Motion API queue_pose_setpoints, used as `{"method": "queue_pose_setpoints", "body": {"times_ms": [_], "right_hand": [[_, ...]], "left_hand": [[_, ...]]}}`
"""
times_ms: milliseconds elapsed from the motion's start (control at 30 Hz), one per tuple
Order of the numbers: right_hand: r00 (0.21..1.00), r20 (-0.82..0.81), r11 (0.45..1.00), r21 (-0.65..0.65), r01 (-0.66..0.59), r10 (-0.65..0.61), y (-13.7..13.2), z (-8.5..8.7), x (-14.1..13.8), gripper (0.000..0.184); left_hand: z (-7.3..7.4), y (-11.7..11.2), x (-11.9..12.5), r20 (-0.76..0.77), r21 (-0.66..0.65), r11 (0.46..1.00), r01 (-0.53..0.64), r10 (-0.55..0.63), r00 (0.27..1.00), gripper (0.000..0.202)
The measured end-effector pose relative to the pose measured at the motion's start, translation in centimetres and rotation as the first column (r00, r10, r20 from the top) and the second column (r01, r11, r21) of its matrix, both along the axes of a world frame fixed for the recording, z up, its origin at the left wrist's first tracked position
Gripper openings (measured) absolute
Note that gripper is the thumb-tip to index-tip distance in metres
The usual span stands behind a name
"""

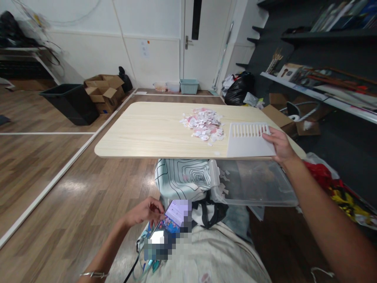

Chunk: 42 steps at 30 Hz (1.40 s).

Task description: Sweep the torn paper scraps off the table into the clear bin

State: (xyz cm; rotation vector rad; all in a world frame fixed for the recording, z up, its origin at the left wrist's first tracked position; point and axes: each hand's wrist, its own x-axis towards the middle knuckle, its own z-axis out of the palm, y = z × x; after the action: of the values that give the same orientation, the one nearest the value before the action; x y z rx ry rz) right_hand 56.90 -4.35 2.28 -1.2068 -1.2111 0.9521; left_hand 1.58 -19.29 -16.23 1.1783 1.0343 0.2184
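Note:
My right hand (280, 145) grips the right edge of a flat white plastic panel (249, 147) with a row of slots along its far side. The panel lies at the near right part of a pale wooden tabletop (141, 129). Just left of the panel sits a loose heap of torn white and pinkish paper scraps (206, 124). Low over my lap, my left hand (149, 211) has loosely bent, parted fingers. Its fingertips are at the edge of a phone (173, 218) with a lit screen, which is partly blurred out by blocks.
Below the table's near edge is a clear plastic bin (253, 181) with a few scraps inside, beside a patterned cloth (182, 177). A black trash bin (72, 104) and cardboard boxes (104, 92) stand at left. Dark shelves (324, 39) line the right.

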Motion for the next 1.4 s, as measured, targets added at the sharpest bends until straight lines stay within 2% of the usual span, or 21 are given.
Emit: {"method": "queue_pose_setpoints", "body": {"times_ms": [167,400,600,900,1067,1267,1400], "right_hand": [[1.0,-0.013,1.0,-0.008,0.002,-0.002,-0.1,-0.1,0.0,0.046],[1.0,-0.013,1.0,-0.004,0.005,-0.005,0.0,-0.2,0.0,0.045],[1.0,-0.014,1.0,-0.023,0.003,-0.004,0.2,-0.5,0.5,0.047],[1.0,-0.031,1.0,-0.02,-0.002,0.001,0.0,-0.2,0.1,0.047],[1.0,-0.027,1.0,-0.024,-0.009,0.008,0.0,-0.1,0.0,0.051],[0.999,-0.034,1.0,-0.022,-0.002,0.002,-0.2,0.0,-0.2,0.051],[0.999,-0.035,0.999,-0.031,-0.007,0.006,-0.3,0.2,-0.3,0.053]], "left_hand": [[0.3,0.0,0.4,-0.013,0.01,1.0,0.019,-0.019,1.0,0.068],[0.8,0.0,0.7,-0.047,0.003,0.999,0.035,-0.034,0.998,0.078],[0.7,0.0,0.9,-0.019,0.039,0.998,0.051,-0.05,0.999,0.076],[0.8,-0.1,0.9,-0.028,0.018,0.999,0.032,-0.032,0.999,0.084],[1.0,-0.2,0.7,0.0,0.016,1.0,0.002,-0.002,1.0,0.095],[1.3,-0.4,0.4,0.003,0.02,0.997,0.071,-0.071,0.997,0.087],[2.1,-0.6,0.3,-0.021,0.02,0.994,0.111,-0.11,0.994,0.085]]}}
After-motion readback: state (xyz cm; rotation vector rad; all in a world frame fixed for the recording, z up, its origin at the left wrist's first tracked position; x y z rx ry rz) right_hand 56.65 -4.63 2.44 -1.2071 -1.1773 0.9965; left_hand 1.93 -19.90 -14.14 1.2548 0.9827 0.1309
